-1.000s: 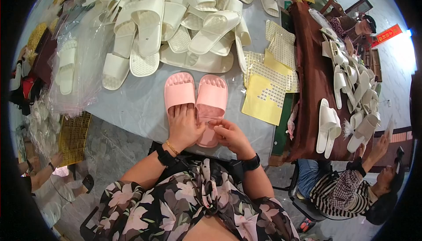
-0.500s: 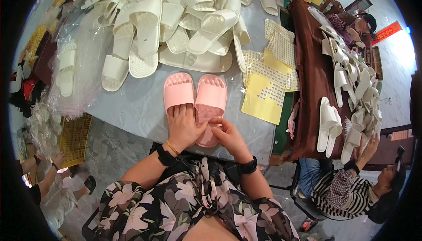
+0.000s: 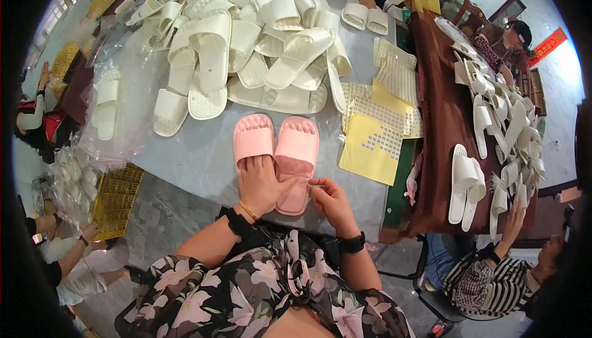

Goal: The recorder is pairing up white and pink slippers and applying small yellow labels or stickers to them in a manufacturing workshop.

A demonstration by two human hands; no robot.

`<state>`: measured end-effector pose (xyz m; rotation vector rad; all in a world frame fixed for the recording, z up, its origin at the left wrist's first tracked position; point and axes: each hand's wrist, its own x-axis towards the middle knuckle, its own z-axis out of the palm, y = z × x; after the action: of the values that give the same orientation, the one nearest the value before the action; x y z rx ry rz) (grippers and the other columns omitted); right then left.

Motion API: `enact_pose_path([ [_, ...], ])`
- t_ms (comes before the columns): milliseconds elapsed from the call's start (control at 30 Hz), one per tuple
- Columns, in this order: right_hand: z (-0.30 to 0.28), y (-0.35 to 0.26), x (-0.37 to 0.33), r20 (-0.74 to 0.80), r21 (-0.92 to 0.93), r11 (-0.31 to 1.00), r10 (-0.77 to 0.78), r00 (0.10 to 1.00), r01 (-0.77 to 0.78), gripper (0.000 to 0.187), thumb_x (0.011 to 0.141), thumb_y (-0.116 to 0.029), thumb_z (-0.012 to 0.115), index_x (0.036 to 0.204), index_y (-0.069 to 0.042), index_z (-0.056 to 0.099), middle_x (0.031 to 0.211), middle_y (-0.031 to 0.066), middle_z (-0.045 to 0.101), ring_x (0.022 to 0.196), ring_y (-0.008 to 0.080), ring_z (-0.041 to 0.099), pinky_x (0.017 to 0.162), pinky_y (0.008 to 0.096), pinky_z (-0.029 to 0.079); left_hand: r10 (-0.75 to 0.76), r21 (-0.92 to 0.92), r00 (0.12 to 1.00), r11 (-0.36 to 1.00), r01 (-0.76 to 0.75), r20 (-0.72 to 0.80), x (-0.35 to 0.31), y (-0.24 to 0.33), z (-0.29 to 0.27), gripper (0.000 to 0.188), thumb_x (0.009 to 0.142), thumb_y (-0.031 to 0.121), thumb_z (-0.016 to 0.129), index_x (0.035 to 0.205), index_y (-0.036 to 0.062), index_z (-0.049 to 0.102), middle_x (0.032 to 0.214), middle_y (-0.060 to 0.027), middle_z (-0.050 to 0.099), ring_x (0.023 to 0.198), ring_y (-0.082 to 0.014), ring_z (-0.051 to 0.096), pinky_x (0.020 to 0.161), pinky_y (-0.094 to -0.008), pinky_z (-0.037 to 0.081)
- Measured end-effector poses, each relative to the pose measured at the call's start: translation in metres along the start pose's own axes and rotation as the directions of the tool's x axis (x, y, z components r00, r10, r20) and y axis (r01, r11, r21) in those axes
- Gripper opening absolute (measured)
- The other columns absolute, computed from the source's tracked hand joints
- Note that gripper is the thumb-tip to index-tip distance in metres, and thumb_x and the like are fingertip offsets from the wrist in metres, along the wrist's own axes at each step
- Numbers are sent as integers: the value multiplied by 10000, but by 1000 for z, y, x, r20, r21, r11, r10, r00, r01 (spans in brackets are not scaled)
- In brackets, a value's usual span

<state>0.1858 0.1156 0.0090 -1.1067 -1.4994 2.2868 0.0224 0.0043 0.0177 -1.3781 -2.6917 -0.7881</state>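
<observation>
Two pink slippers lie side by side on the grey-covered table (image 3: 191,168), toes pointing away from me. My left hand (image 3: 261,185) rests flat on the left pink slipper (image 3: 253,143), its fingertips at the strap's near edge. The thumb reaches across to the right pink slipper (image 3: 296,153). At that slipper's right edge, my right hand (image 3: 332,203) has thumb and forefinger pinched together. Whatever sits between those fingertips is too small to make out. Beyond the pair rises a heap of white slippers (image 3: 209,48). Yellow sticker sheets (image 3: 371,153) lie to the right.
Clear plastic bags (image 3: 126,125) and a white slipper (image 3: 106,104) cover the table's left side. At right, a brown-covered table (image 3: 435,171) bears many white slippers. A yellow crate (image 3: 117,199) stands at lower left. Co-workers sit around, one in stripes (image 3: 493,282) at right.
My right hand has shifted slightly right, from between the slippers' heels to the right slipper's edge. At the far side, a co-worker's hand has come to two white slippers, now side by side.
</observation>
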Motion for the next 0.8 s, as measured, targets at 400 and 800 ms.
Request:
enact_pose_path([
  [400,-8,3,-3,4,-23,1000,-12,1000,12,233,930,-158,580,1117,-21,599,675,-23,520,493,55,442,423,210,319,-66,-83,997,994,68,28,-2,-2,5,655,830,517,615,1192,-23,532,1196,-208,558,1113,-385,499,931,-517,360],
  [800,-6,17,4,54,-19,996,-84,995,85,215,926,-111,593,1105,6,584,712,-1,567,534,60,471,468,194,358,-32,-41,994,999,28,-101,8,-11,13,368,761,292,617,978,-4,608,1062,-186,589,1055,-377,504,940,-515,353],
])
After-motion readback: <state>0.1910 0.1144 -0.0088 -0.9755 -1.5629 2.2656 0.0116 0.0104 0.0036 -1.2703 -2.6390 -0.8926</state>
